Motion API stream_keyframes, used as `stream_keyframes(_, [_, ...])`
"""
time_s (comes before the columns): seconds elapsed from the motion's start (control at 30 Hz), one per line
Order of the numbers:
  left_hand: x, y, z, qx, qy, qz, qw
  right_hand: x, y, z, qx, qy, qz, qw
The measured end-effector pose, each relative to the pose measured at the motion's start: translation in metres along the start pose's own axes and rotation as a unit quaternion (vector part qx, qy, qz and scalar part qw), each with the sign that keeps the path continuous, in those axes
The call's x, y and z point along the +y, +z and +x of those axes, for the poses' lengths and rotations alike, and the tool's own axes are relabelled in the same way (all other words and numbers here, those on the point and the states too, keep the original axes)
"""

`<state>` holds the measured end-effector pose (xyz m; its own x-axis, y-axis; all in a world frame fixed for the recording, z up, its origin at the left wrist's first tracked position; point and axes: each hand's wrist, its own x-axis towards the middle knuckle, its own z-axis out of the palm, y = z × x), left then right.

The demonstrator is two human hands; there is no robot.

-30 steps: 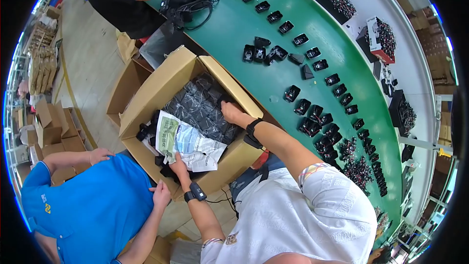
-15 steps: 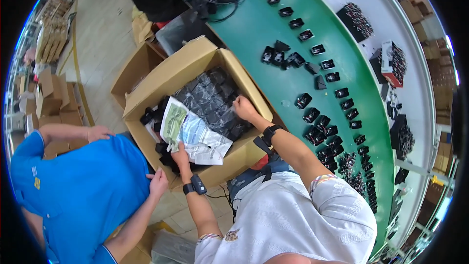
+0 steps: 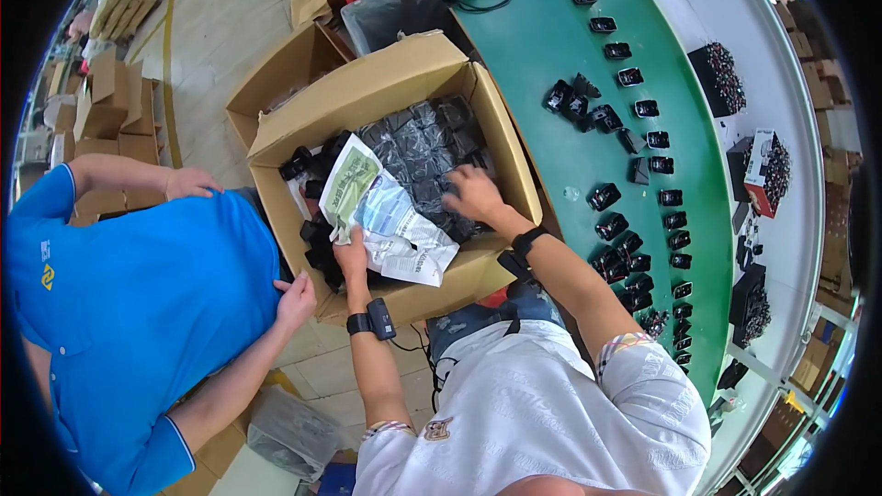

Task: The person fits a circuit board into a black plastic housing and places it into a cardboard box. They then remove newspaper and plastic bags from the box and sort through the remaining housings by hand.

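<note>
A cardboard box (image 3: pixel 372 80) stands open in front of me, with rows of black block-like parts (image 3: pixel 418 140) under clear plastic film inside. Across its near half lies a crumpled white, green and blue printed plastic bag (image 3: pixel 377 209). My left hand (image 3: pixel 351 255) grips the bag's lower left edge. Over the film at the box's right side is my right hand (image 3: pixel 475 195), fingers apart and holding nothing; whether the fingertips touch the film I cannot tell. Loose black parts (image 3: pixel 317 243) show at the box's left, partly hidden by the bag.
A green work table (image 3: pixel 524 55) runs along the right, with rows and piles of black housings (image 3: pixel 604 196). On the left stands a co-worker in a blue shirt (image 3: pixel 165 285), one hand near the box. A grey bin (image 3: pixel 395 14) and another cardboard box (image 3: pixel 285 73) stand behind.
My right hand has let go of the clear film and its fingers have spread. The left hand keeps its hold on the bag. The whole view has shifted, with the box appearing farther right.
</note>
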<state>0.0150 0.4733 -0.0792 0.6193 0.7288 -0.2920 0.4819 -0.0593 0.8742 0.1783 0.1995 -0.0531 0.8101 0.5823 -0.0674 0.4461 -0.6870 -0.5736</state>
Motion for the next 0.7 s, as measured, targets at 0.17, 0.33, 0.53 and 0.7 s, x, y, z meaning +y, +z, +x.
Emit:
stream_keyframes(0.17, [0.004, 0.01, 0.004, -0.006, 0.023, -0.031, 0.999, -0.006, 0.028, 0.003, -0.217, 0.044, -0.222, 0.95])
stream_keyframes(0.33, [0.004, 0.008, 0.002, -0.01, 0.051, -0.056, 0.997, 0.002, 0.04, 0.001, -0.042, -0.077, -0.197, 0.976])
stream_keyframes(0.53, [-0.003, 0.004, 0.002, -0.007, 0.029, -0.027, 0.999, -0.004, -0.03, 0.0, 0.061, 0.122, 0.162, 0.977])
stream_keyframes(0.7, [-0.003, 0.009, 0.007, -0.009, 0.007, 0.001, 1.0, 0.015, -0.067, -0.004, 0.056, 0.186, 0.335, 0.922])
